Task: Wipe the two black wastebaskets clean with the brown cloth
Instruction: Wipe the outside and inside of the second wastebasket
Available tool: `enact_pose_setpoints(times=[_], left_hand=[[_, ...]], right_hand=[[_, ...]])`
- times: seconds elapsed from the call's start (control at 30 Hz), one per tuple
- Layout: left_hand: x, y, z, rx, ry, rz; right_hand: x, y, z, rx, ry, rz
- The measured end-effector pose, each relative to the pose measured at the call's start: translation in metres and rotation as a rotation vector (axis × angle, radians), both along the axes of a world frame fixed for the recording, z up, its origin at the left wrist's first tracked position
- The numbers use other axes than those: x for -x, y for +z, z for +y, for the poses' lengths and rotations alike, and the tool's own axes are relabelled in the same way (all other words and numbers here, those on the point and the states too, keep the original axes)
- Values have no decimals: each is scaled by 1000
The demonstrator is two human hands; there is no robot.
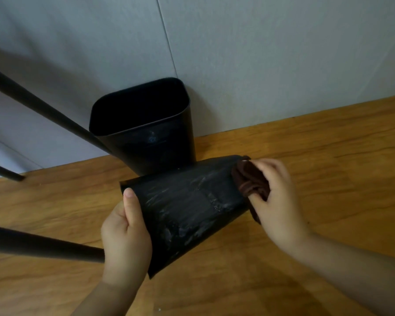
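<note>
One black wastebasket (187,208) lies on its side over the wooden floor, its wide rim toward the left and its base toward the right. Wet streaks shine on its upper side. My left hand (126,233) grips the rim, thumb on top. My right hand (276,199) holds the bunched brown cloth (249,181) against the basket's base end. The second black wastebasket (144,131) stands upright behind it, against the wall, open top facing up and nothing visible inside.
A grey wall (260,53) rises behind the wooden floor (328,156). Three dark furniture legs come in from the left: one (43,106) slanting down past the upright basket, a short one (5,172), and one (43,245) reaching my left hand.
</note>
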State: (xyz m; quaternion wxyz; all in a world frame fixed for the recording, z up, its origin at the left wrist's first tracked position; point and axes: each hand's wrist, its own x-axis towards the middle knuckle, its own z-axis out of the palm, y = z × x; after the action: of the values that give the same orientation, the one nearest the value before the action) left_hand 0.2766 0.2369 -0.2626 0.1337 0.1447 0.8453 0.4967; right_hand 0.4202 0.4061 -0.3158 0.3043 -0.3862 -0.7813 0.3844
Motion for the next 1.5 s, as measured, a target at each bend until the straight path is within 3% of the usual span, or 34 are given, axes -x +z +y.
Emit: enact_pose_setpoints(times=[0.1, 0.2, 0.27, 0.43, 0.6, 0.77, 0.97, 1.03, 1.2, 1.27, 1.4, 1.5], left_hand=[[-1, 2, 3, -11, 6, 1], [-1, 2, 4, -50, -14, -43], [-1, 3, 3, -82, -40, -99], [-5, 4, -5, -167, -200, -225], [-9, -9, -14, -30, -269, -21], [-13, -7, -7, 1, -246, 16], [-8, -4, -3, -4, -245, 60], [-7, -3, -5, -2, -224, 40], [-7, -2, -3, 21, -155, -49], [-7, 1, 0, 27, -152, -33], [-4, 1, 0, 23, -174, 39], [-2, -1, -3, 34, -140, -20]], right_hand=[[5, 13, -32, -11, 244, 53], [8, 25, -60, -169, 576, 11], [6, 25, -66, -240, 638, 12], [6, 21, -62, -203, 566, 29], [11, 25, -58, -119, 463, 62], [21, 26, -41, -66, 232, 68], [15, 35, -66, -326, 613, 7], [9, 29, -56, -349, 612, -9], [8, 21, -31, -199, 290, -9], [12, 25, -41, -218, 335, -8], [6, 25, -62, -390, 688, -17], [-2, 13, -43, -361, 589, -50]])
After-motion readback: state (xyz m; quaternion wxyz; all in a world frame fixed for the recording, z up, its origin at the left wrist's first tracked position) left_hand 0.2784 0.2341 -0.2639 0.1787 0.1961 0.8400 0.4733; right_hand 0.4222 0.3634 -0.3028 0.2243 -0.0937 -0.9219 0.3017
